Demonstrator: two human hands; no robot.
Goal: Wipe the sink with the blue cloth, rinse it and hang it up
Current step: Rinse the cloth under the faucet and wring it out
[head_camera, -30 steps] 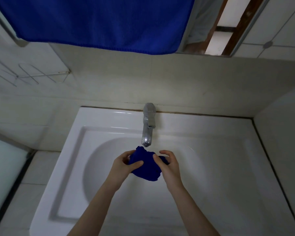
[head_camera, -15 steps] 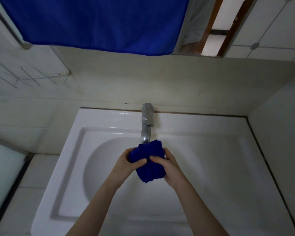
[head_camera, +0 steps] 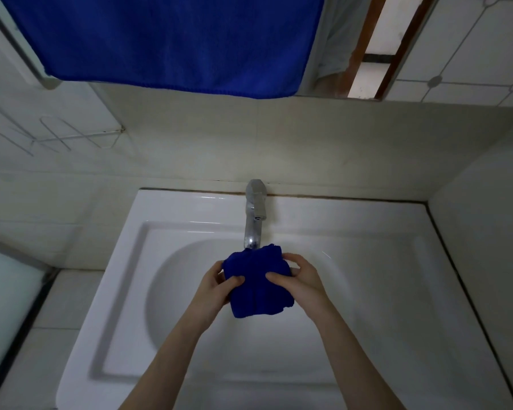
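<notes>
A bunched blue cloth (head_camera: 258,284) hangs between both my hands over the bowl of the white sink (head_camera: 172,291), just below the spout of the chrome tap (head_camera: 254,220). My left hand (head_camera: 216,287) grips its left side, thumb across the front. My right hand (head_camera: 296,279) grips its right side, fingers curled over the top edge. The cloth's lower part droops below my hands. I cannot tell whether water runs from the tap.
A large blue towel (head_camera: 172,39) hangs on the wall above the sink. A wire rack (head_camera: 57,137) is fixed to the tiles at the left. A mirror (head_camera: 427,45) sits at the upper right. A tiled wall closes off the sink's right side.
The cloth has been gathered upright and lifted closer under the tap spout. Both hands shifted their grip and now hold it by its sides with more cloth hanging down.
</notes>
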